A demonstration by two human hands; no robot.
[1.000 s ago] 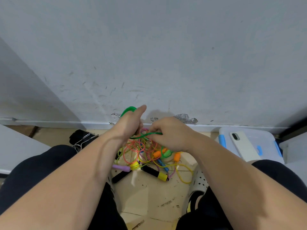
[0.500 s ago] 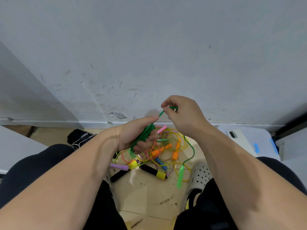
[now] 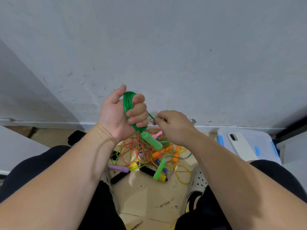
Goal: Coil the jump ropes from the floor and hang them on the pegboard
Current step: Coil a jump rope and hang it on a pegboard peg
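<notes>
My left hand (image 3: 119,117) is raised in front of the wall and grips a green jump rope (image 3: 127,103) wound in loops round its fingers. One green handle (image 3: 152,141) hangs just below that fist. My right hand (image 3: 172,126) pinches the free strand of the same rope close to the left fingers. The rope's other green handle (image 3: 159,169) dangles lower, above the floor. On the floor between my knees lies a tangled pile of jump ropes (image 3: 142,153) in orange, yellow, pink, purple and black. No pegboard is in view.
A grey wall (image 3: 166,55) with a white baseboard stands right ahead. At the right, a phone (image 3: 239,145) lies on a clear plastic box (image 3: 264,140) with blue clips. A white perforated shoe (image 3: 199,181) and a black object (image 3: 75,136) at the left flank the pile.
My left hand has risen and turned palm toward me, with the green loops round its fingers. My right hand has dropped from above to beside the left fingers, still pinching the strand.
</notes>
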